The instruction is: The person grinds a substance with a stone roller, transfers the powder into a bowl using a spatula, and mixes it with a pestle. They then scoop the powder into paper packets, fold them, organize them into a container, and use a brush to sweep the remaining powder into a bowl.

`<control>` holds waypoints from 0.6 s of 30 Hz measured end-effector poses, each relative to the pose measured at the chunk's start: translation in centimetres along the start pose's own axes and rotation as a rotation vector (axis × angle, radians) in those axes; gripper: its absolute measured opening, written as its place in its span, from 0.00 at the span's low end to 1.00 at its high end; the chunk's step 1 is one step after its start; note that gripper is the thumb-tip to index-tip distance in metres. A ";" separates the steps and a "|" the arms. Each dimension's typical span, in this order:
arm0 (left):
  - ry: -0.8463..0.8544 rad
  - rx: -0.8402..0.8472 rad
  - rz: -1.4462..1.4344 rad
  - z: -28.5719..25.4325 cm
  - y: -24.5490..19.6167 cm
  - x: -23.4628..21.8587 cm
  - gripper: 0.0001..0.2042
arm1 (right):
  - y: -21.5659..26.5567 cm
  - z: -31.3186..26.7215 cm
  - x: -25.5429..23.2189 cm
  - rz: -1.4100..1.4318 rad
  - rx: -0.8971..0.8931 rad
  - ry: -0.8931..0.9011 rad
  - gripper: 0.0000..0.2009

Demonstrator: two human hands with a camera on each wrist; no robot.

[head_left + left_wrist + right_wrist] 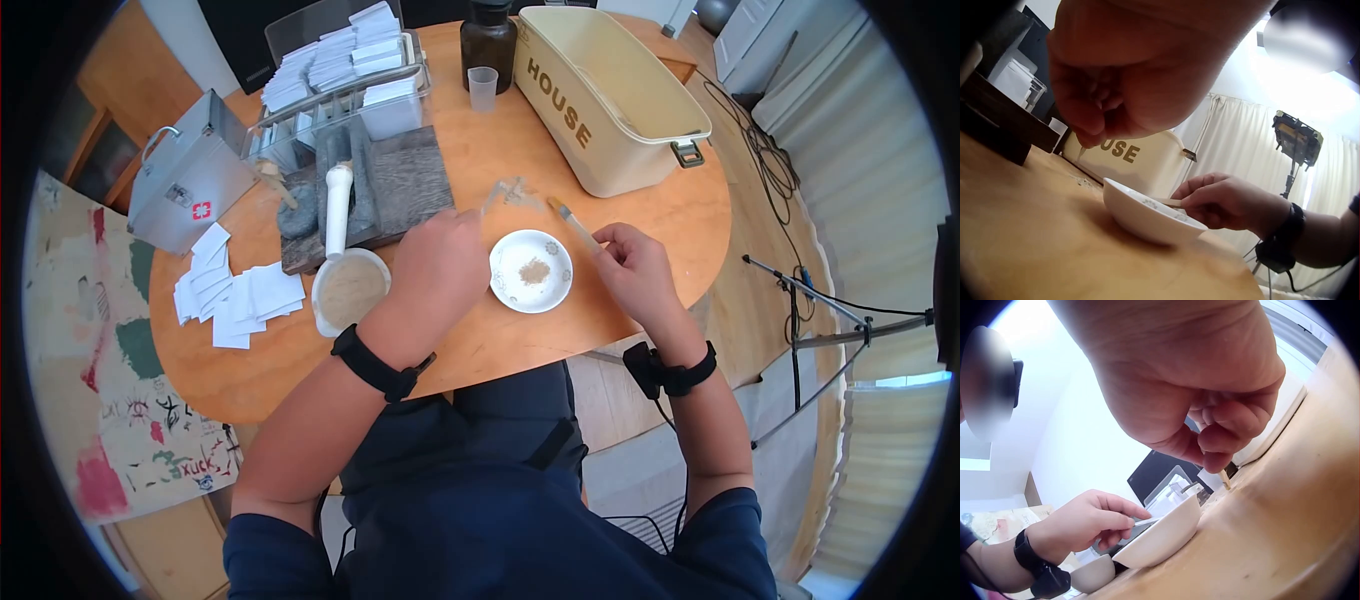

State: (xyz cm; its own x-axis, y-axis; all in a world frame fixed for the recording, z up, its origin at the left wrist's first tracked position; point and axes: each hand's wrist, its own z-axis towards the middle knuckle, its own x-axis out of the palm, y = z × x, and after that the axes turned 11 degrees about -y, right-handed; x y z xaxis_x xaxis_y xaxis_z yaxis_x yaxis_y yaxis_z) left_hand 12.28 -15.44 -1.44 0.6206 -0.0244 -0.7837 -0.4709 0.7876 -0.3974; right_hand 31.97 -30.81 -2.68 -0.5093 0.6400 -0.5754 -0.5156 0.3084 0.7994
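A small white dish (pixel 512 292) with a grey flower pattern holds a little mound of tan powder (pixel 534 271). Just left of it, my left hand (pixel 440 265) has thumb and fingertips pinched together on the edge of a thin clear film-like piece (pixel 515 192); the pinched edge is mostly hidden by the hand. On the dish's other side, my right hand (pixel 637 270) pinches a small brush (pixel 578 226) by its pale handle, its yellowish tip pointing away from me near the table. The right wrist view shows the brush tip (pixel 1227 482) below the fingertips.
A bowl of tan powder (pixel 352 292) with a white cylinder (pixel 338 210) above it stands left. Around them are paper slips (pixel 267 292), a dark wooden block (pixel 415 180), a silver case (pixel 190 170) and a rack of packets (pixel 340 75). A cream HOUSE bin (pixel 610 130), small cup (pixel 482 90) and dark jar (pixel 489 45) stand behind.
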 end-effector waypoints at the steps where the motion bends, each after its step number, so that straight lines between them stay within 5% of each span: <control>1: 0.010 -0.008 0.026 0.0 -0.1 0.2 0.07 | 0.1 0.1 0.1 -0.007 -0.010 0.010 0.09; 18: 0.131 -0.142 -0.037 0.6 -0.1 1.4 0.07 | 0.7 1.6 1.0 -0.138 -0.151 0.058 0.08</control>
State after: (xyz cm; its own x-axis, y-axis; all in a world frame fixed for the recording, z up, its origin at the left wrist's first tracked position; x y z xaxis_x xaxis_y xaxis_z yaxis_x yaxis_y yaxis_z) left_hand 13.57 -15.23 -2.24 0.5563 -0.1391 -0.8193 -0.5389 0.6900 -0.4831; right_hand 32.24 -28.80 -2.38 -0.4634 0.5556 -0.6903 -0.6784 0.2788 0.6798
